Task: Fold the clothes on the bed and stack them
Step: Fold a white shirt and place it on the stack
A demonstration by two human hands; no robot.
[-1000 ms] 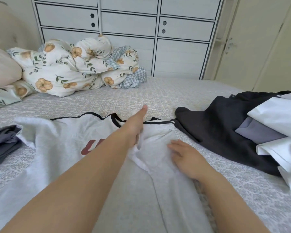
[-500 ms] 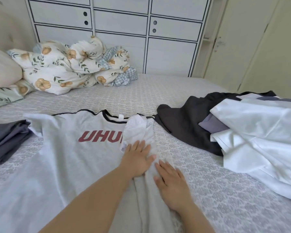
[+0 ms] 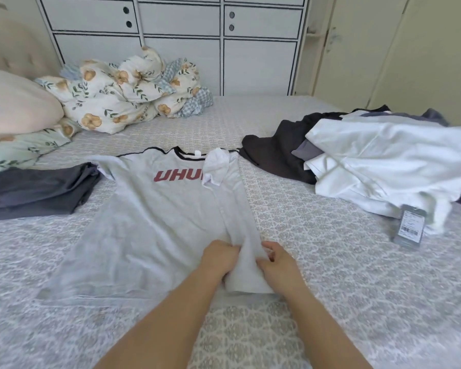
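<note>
Now both hands (image 3: 246, 258) at folded T-shirt (image 3: 155, 225) hem on bed (image 3: 330, 262).

A floral duvet (image 3: 123, 94) lies bunched beside a pink pillow (image 3: 14, 102), before white panelled drawers (image 3: 181, 27)

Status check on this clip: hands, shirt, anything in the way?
Both hands, left and right, pinch the shirt hem. Right side folded in. Nothing blocking.

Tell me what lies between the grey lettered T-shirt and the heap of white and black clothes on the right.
Head view: only bare patterned bedspread separates the grey T-shirt from the unfolded heap.
</note>
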